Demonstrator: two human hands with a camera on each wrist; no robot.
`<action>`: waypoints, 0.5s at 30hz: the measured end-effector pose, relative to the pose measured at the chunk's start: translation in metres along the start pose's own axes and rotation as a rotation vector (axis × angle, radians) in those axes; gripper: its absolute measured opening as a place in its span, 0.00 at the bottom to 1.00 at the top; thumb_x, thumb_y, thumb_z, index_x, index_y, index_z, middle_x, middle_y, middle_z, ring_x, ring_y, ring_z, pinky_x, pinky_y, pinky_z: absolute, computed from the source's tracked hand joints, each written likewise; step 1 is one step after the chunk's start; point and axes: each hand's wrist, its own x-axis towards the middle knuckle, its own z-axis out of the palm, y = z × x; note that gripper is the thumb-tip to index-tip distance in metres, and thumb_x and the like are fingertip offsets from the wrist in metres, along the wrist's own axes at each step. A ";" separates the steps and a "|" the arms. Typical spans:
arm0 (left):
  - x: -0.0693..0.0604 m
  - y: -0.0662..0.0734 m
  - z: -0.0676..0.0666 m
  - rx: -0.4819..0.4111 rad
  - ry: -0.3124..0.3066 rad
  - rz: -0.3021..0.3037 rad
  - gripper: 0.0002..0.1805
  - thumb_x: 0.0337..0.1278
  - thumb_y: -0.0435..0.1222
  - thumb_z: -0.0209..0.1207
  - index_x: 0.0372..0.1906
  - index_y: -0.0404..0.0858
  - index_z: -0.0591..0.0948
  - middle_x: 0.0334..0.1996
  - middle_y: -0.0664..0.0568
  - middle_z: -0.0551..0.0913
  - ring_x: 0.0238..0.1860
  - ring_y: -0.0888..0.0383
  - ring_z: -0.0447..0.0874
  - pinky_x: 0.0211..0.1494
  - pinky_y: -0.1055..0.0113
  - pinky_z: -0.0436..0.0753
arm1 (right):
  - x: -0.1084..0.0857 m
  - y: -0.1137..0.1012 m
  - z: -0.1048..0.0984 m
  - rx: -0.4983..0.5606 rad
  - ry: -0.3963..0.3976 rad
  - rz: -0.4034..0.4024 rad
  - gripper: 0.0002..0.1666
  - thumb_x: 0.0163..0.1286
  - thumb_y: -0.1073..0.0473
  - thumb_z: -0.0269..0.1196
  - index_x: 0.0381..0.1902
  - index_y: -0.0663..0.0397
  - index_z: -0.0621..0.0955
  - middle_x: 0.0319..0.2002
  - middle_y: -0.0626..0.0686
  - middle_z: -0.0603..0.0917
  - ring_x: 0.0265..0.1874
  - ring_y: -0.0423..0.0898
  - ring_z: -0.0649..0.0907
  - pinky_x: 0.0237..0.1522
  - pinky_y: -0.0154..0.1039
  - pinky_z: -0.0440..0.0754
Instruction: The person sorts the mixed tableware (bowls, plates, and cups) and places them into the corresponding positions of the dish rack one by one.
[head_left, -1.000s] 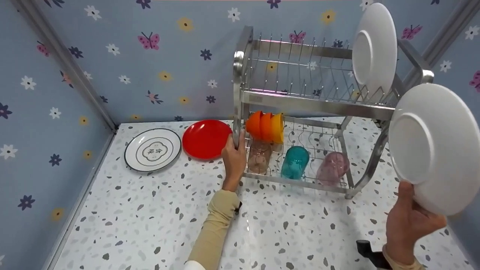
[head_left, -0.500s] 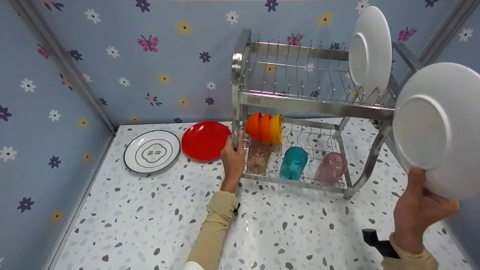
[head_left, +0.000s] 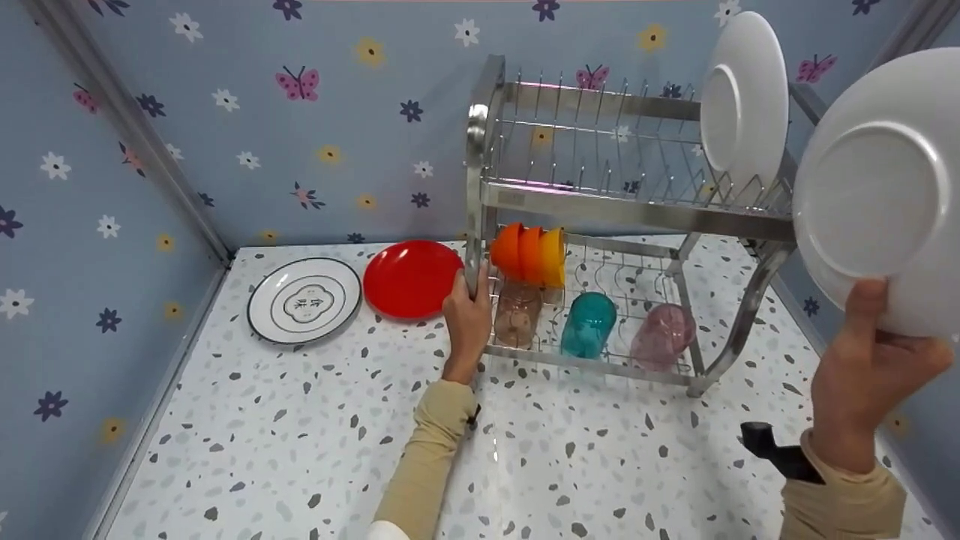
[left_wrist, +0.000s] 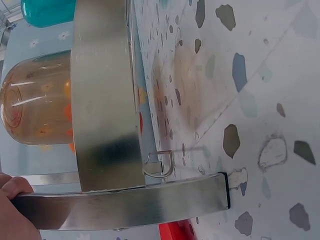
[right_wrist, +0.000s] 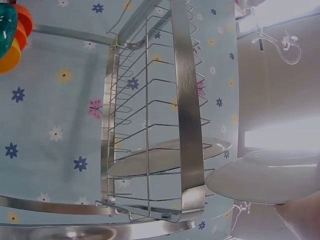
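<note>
My left hand [head_left: 466,322] grips the left upright of a two-tier metal dish rack [head_left: 637,214]; in the left wrist view its fingers [left_wrist: 14,187] curl round the post. On the right, my right hand [head_left: 874,367] pinches a white plate [head_left: 874,199] by its lower edge, thumb on the underside. That plate is held up in front of the rack's right end, its underside toward me. A second white plate [head_left: 742,105] stands upright in the slots at the right end of the upper tier. In the right wrist view the held plate [right_wrist: 265,180] appears beside the rack.
Orange and yellow bowls [head_left: 529,255] lie nested on the lower tier. Brown [head_left: 517,319], teal [head_left: 589,326] and pink [head_left: 664,337] glasses lie before them. Left of the rack, a red plate [head_left: 412,279] and a patterned white plate [head_left: 306,300] rest on the speckled table [head_left: 300,442].
My right hand has lifted the white plate upward and a little to the right. My left hand keeps its grip on the rack, which stays in place.
</note>
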 end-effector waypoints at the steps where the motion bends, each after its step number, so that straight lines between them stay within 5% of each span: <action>1: 0.000 0.000 0.000 0.000 -0.003 0.000 0.12 0.73 0.37 0.61 0.33 0.35 0.76 0.17 0.54 0.67 0.20 0.57 0.68 0.24 0.67 0.67 | 0.002 -0.001 0.001 0.009 -0.007 0.002 0.28 0.60 0.60 0.78 0.53 0.71 0.82 0.51 0.67 0.86 0.55 0.57 0.86 0.62 0.47 0.79; 15: -0.002 0.001 -0.011 -0.067 -0.137 -0.074 0.12 0.77 0.41 0.57 0.38 0.37 0.73 0.20 0.56 0.63 0.22 0.59 0.63 0.26 0.67 0.62 | 0.024 0.005 0.017 0.060 -0.089 0.067 0.21 0.68 0.72 0.66 0.58 0.69 0.79 0.56 0.67 0.84 0.60 0.58 0.82 0.66 0.47 0.76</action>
